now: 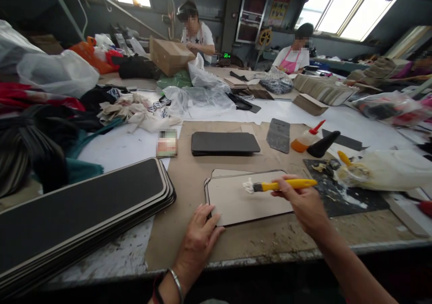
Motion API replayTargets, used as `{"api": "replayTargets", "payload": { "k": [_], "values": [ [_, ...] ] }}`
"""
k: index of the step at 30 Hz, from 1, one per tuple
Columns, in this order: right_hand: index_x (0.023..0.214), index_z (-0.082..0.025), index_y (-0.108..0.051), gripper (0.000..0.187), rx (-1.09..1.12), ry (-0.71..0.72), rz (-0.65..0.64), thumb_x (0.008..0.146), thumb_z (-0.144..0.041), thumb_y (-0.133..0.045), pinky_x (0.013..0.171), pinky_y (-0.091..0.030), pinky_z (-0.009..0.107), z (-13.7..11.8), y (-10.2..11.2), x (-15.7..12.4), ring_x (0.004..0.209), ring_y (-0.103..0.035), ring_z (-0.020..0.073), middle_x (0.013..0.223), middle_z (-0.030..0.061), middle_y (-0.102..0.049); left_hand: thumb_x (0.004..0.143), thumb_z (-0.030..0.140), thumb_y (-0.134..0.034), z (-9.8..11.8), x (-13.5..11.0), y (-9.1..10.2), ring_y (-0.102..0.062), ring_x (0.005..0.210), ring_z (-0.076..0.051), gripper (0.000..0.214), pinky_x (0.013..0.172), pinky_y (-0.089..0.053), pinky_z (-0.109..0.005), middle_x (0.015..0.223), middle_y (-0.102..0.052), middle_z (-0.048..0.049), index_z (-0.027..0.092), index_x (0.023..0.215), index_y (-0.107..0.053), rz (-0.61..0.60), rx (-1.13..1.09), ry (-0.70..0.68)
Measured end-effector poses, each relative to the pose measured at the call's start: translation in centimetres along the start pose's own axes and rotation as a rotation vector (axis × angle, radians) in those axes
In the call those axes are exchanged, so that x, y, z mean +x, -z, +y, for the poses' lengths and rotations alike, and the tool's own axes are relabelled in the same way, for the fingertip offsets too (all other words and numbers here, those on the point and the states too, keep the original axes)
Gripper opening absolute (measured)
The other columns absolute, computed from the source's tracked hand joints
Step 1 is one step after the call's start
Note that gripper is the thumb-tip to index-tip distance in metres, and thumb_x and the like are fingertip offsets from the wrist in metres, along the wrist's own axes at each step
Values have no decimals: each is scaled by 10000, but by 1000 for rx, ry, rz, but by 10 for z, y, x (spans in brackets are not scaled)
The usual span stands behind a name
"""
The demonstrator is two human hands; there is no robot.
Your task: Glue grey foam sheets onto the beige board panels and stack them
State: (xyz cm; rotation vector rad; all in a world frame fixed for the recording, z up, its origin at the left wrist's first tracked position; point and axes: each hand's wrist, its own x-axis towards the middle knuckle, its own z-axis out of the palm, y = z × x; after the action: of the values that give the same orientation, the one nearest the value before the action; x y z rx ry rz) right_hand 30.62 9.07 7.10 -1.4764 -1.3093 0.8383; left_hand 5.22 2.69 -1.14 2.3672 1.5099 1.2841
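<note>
A yellow-handled glue brush [288, 184] is gripped in my right hand [305, 202], its bristles loaded with white paste above the top board. That beige board [236, 200] has rounded corners and dark edges and lies on other boards. My left hand [199, 232] rests at its near left corner, fingers spread along the edge and thumb on the brown paper. Behind the board sits a neat stack of dark grey panels [225, 142]. To the right, a white plastic container [398, 169] lies on its side, with a second yellow handle [344, 158] at its paste-crusted opening.
Long dark panels [101, 209] are piled at the left. A bottle of orange liquid [303, 139], a black cone [324, 144] and a paste-smeared dark sheet [357, 200] are on the right. Bags and a cardboard box [172, 55] crowd the back, where other people work.
</note>
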Motion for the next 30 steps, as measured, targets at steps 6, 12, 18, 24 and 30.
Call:
{"api": "replayTargets", "payload": {
  "k": [6, 12, 18, 24, 30],
  "values": [
    [794, -164, -579, 407, 82, -9, -190, 692, -556, -621, 574, -560, 295, -22, -77, -5, 602, -645, 164, 780, 26, -598, 842, 236, -516, 0, 0, -1, -577, 1039, -217, 175, 919, -498, -430, 1042, -615, -105, 172, 977, -607, -3, 19, -8],
    [862, -171, -571, 389, -221, 2, 67, 737, -539, -576, 585, -534, 316, 5, -8, 15, 639, -660, 201, 790, 48, -623, 833, 217, -530, 0, -5, -2, -552, 1081, -232, 203, 916, -500, -435, 1084, -600, -100, 179, 1022, -592, -12, 12, -6],
    [832, -197, -577, 319, -697, 43, 293, 789, -492, -465, 662, -501, 370, 14, 58, 24, 655, -639, 230, 738, 64, -647, 814, 201, -551, -10, -9, -6, -522, 1126, -248, 285, 924, -494, -417, 1131, -580, -110, 172, 1097, -567, -28, 26, -92],
    [825, -220, -581, 180, -678, 294, 176, 830, -352, -458, 819, -471, 370, -10, -1, -15, 848, -607, 225, 868, 85, -638, 834, 242, -531, -10, -7, -5, -581, 1030, -221, 267, 846, -531, -345, 1116, -567, -120, 170, 1090, -554, -48, -5, -39],
    [893, -264, -583, 124, -297, 402, -83, 859, -253, -465, 761, -518, 320, -37, -73, -86, 839, -607, 179, 841, 51, -638, 859, 268, -498, -6, -3, -1, -623, 908, -188, 173, 797, -544, -317, 984, -612, -102, 155, 976, -560, 54, -9, -46]
  ]
}}
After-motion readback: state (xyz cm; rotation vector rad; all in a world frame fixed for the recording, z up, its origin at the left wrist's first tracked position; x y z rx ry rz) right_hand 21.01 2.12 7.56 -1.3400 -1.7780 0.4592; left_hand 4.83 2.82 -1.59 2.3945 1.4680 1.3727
